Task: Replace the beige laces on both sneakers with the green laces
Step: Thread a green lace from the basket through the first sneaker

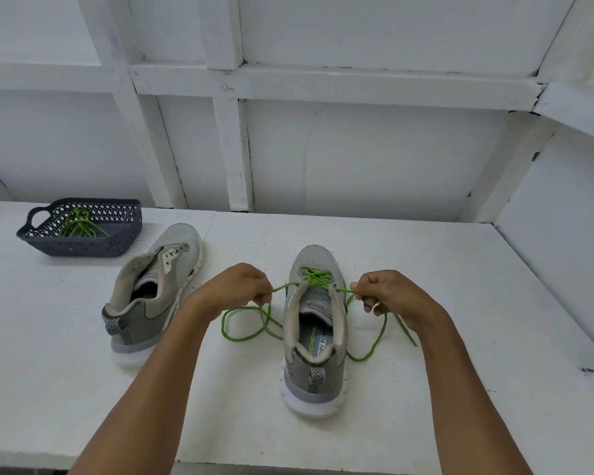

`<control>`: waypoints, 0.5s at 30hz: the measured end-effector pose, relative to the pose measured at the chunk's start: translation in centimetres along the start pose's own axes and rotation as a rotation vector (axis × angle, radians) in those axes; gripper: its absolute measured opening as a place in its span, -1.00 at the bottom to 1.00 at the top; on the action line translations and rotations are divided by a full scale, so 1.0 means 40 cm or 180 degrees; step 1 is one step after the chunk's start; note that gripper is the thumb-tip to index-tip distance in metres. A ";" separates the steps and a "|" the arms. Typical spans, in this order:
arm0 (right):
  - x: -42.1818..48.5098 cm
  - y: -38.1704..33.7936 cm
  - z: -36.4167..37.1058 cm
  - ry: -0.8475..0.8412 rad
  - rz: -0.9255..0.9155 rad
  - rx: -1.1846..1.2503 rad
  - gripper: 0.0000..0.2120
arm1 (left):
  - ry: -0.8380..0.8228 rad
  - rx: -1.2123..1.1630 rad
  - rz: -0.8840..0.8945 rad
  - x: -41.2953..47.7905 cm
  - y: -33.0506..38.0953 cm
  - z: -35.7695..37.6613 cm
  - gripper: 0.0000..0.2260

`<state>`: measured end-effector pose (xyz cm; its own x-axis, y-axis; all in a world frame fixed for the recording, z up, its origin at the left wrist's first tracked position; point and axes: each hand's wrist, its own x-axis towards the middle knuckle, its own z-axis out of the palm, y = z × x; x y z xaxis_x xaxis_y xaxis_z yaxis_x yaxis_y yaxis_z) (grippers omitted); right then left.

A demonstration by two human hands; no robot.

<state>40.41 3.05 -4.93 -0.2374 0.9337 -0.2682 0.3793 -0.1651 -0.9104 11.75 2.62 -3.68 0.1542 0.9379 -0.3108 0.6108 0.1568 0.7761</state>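
Forearms extended; left fingers (262, 297) and right fingers (367, 299) pinch green lace (314, 277).

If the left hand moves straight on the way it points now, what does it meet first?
Probably the collar of the sneaker whose green lace the left hand pinches; depth is hard to judge.

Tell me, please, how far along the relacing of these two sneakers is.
Done: no beige lace shows on either sneaker, and a green lace crosses the front eyelets of the right-hand sneaker. In hand: the left hand and right hand each pinch one side of it, pulled outward. Left: finishing that sneaker, then lacing the bare sneaker on the left with the second green lace lying in the basket.
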 end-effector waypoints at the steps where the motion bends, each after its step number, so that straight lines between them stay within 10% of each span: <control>1: 0.005 -0.008 0.001 0.0049 -0.0036 -0.0085 -0.81 | 0.0021 0.0039 0.0090 0.003 -0.001 0.000 -0.88; 15: 0.068 -0.132 0.093 -0.0347 -0.0662 -0.1570 -0.91 | -0.0020 0.0312 0.0913 0.025 0.030 0.034 -0.81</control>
<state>34.44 5.28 -2.02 -0.4336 0.8880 -0.1531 0.6827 0.2128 -0.6991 13.72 3.32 -3.80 0.3358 0.9376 -0.0901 0.6135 -0.1451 0.7762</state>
